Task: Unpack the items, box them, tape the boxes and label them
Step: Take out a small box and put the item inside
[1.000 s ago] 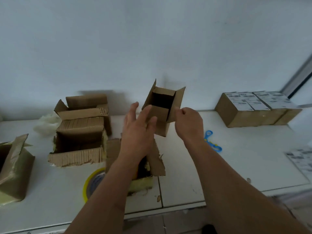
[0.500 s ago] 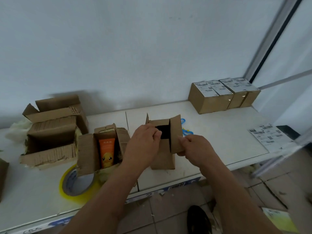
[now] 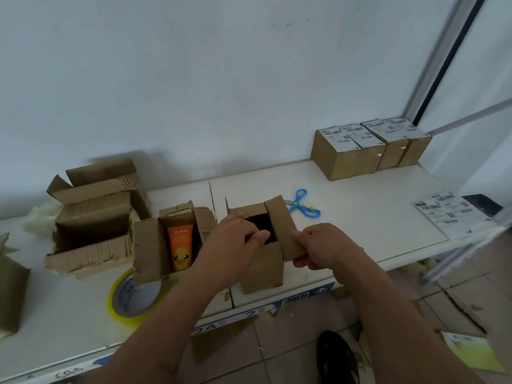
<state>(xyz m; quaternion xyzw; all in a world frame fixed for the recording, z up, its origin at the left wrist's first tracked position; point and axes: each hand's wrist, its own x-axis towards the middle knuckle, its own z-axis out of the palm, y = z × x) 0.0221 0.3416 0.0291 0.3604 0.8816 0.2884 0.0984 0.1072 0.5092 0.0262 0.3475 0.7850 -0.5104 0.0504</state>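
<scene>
A small open cardboard box (image 3: 263, 268) stands near the table's front edge, its inside dark. My left hand (image 3: 234, 245) grips its left top rim, fingers curled over the opening. My right hand (image 3: 321, 246) pinches the box's right flap (image 3: 282, 220), which stands up. Left of it an open carton (image 3: 146, 245) holds an orange tube with a duck face (image 3: 180, 249). A roll of yellow tape (image 3: 130, 300) lies flat in front of that carton. Sheets of labels (image 3: 448, 214) lie at the right edge.
Blue scissors (image 3: 303, 205) lie just behind the small box. A larger opened carton (image 3: 91, 214) sits at the back left. Several sealed, labelled boxes (image 3: 368, 151) stand at the back right. Another brown box (image 3: 11, 286) is at the far left edge. Tiled floor lies below.
The small box came down from mid-air onto the table near the front edge. Both hands stayed on it. The view swung down and right, showing the floor.
</scene>
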